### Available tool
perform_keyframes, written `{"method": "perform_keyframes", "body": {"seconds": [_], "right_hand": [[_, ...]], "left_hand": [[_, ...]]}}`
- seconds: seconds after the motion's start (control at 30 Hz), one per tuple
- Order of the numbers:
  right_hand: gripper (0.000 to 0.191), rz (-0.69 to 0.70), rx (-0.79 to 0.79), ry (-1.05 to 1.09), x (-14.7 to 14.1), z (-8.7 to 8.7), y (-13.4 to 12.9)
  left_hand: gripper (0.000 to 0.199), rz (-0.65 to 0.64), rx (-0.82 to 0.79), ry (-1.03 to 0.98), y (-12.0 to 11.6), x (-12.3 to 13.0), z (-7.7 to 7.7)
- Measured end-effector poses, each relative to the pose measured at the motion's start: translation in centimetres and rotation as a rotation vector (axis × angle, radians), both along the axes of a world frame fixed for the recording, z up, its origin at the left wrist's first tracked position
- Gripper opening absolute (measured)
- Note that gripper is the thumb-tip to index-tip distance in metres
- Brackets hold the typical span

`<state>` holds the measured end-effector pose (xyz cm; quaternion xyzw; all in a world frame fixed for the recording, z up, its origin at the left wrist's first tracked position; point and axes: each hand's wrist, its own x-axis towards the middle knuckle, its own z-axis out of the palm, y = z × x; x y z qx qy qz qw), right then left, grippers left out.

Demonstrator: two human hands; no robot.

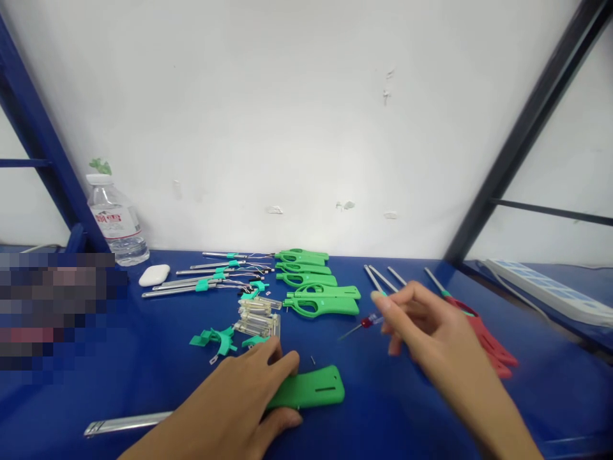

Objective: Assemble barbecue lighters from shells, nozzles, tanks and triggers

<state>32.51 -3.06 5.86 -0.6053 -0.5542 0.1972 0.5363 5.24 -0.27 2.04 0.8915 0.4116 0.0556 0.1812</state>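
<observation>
At the front of the blue table, my left hand (239, 390) is closed over a green long-necked lighter (316, 388). The lighter's metal tube (129, 421) points left from under the hand, and the hand covers its middle. To the right, my right hand (426, 326) pinches a small screwdriver (366, 321) with a clear and red handle. Its thin blade points down and left, above the table and apart from the lighter. A tiny screw (313, 360) lies just behind the lighter. Teal plastic parts (223, 340) and clear fuel tanks (253, 322) lie beyond my left hand.
Green lighter shells (325, 305) lie in a column at the centre back, with metal tubes (182, 287) and wires to their left. Red lighters (483, 335) lie right of my right hand. A water bottle (119, 223), a white case (154, 275) and a power strip (550, 291) stand farther out.
</observation>
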Motion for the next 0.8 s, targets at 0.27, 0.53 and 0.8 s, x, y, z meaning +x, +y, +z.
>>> {"method": "perform_keyframes", "body": {"seconds": [0.27, 0.53, 0.8], "right_hand": [[0.021, 0.130, -0.367, -0.356, 1.9, -3.6, 2.6], [0.018, 0.117, -0.334, -0.448, 0.4, -3.0, 2.2], [0.032, 0.510, -0.498, -0.392, -1.9, 0.5, -1.9]], "left_hand": [[0.043, 0.032, -0.053, 0.078, 0.4, 1.4, 2.3], [0.036, -0.016, 0.099, 0.024, 1.2, 0.9, 0.0], [0.055, -0.171, 0.495, -0.088, 0.1, 0.0, 0.6]]}}
